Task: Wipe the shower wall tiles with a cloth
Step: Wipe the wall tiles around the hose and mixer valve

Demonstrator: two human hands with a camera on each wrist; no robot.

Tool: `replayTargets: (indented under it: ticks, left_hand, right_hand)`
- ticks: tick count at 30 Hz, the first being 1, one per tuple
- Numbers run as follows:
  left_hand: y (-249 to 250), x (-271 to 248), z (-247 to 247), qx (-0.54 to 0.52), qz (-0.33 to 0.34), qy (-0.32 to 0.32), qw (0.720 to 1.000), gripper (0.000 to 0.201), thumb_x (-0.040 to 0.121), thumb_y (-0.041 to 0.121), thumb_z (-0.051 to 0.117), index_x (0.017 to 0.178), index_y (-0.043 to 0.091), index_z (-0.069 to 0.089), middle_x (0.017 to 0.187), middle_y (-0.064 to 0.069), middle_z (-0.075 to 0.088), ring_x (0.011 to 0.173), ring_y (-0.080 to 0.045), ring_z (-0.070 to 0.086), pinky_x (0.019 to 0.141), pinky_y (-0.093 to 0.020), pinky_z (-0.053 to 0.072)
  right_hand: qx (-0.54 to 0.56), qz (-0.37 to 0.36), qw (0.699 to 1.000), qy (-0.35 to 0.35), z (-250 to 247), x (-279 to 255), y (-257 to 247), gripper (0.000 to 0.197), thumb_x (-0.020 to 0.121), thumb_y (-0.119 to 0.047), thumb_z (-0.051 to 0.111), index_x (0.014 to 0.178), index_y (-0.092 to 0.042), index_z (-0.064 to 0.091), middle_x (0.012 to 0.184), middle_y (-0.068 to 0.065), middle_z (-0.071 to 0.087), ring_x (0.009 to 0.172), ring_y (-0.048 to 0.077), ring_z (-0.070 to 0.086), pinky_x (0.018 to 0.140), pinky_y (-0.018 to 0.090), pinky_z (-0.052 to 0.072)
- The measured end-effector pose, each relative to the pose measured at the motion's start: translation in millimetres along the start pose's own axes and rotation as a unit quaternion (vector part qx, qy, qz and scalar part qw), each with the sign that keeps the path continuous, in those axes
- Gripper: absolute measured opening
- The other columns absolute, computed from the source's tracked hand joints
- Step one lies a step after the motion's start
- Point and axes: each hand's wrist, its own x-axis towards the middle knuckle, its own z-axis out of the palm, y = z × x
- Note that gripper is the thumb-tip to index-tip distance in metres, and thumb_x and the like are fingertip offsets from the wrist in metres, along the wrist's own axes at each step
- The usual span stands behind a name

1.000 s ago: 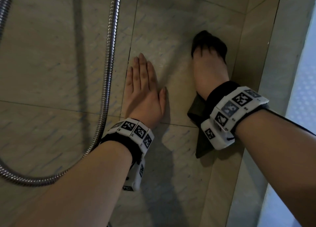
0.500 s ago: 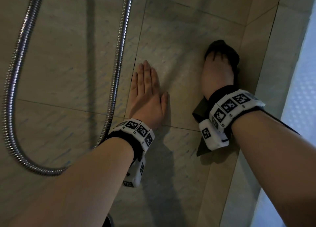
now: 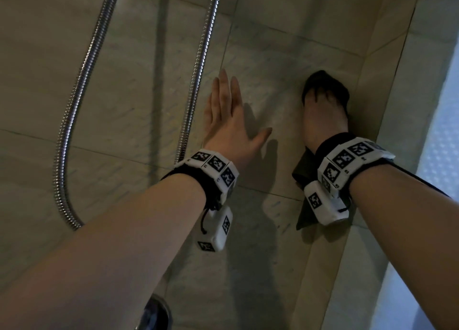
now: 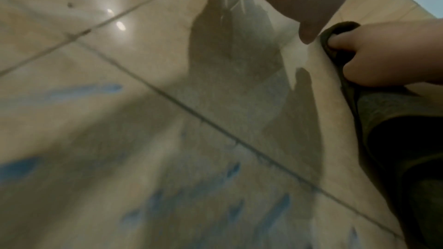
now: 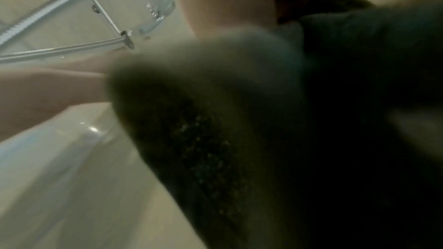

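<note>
Beige marbled wall tiles point(image 3: 273, 56) fill the head view. My right hand point(image 3: 323, 116) presses a dark cloth point(image 3: 325, 81) against the tile close to the wall corner. Its fingers are dug into the bunched top, and the cloth's lower end hangs below the wrist. In the left wrist view the right hand point(image 4: 383, 58) has its thumb tucked into the cloth's point(image 4: 393, 139) fold. The cloth point(image 5: 239, 139) fills most of the right wrist view. My left hand point(image 3: 228, 121) holds nothing; its fingers are straight, and its palm stands off the tile and casts a shadow.
A chrome shower hose point(image 3: 74, 131) loops down the wall left of my left hand, with a second strand point(image 3: 196, 81) just beside its fingers. A round chrome fitting point(image 3: 154, 314) sits low on the wall. The side wall point(image 3: 372, 106) and a frosted pane point(image 3: 442, 156) close off the right.
My right hand has slid the cloth right, toward the corner. My left palm, flat on the tile before, has come off it. The view has tilted, showing more of the hose loop.
</note>
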Motion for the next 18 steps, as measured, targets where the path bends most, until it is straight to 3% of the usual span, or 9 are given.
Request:
replayTargets:
  ticks: [5,12,18]
  left_hand:
    - [-4,27,-15,0.019,-0.037,0.03,0.999,0.126,0.073,0.079,0.053,0.151,0.008,-0.018,0.157,-0.013,-0.026,0.146,-0.025,-0.02,0.111,-0.033,-0.016]
    - [-12,48,-28,0.095,-0.008,-0.029,0.995,0.14,0.06,0.09,0.051,0.15,0.008,-0.02,0.158,-0.014,-0.024,0.146,-0.027,-0.022,0.117,-0.042,-0.015]
    - [-12,55,-29,0.102,-0.008,-0.066,0.993,0.148,0.054,0.09,0.058,0.15,0.008,-0.02,0.158,-0.014,-0.023,0.146,-0.026,-0.022,0.115,-0.042,-0.017]
  right_hand:
    - [-0.019,0.011,1.0,0.004,-4,11,2,0.051,0.097,-0.006,0.029,0.145,0.005,0.015,0.148,0.026,0.026,0.134,0.038,0.028,0.112,0.042,0.022]
    - [-0.02,0.019,0.999,-0.02,0,-10,-18,0.052,0.096,-0.01,0.034,0.144,0.005,0.019,0.145,0.026,0.031,0.132,0.037,0.033,0.108,0.042,0.028]
    - [-0.009,-0.022,1.0,0.009,1,-5,-16,0.051,0.098,-0.008,0.029,0.146,0.002,0.016,0.149,0.022,0.026,0.135,0.035,0.027,0.111,0.04,0.022]
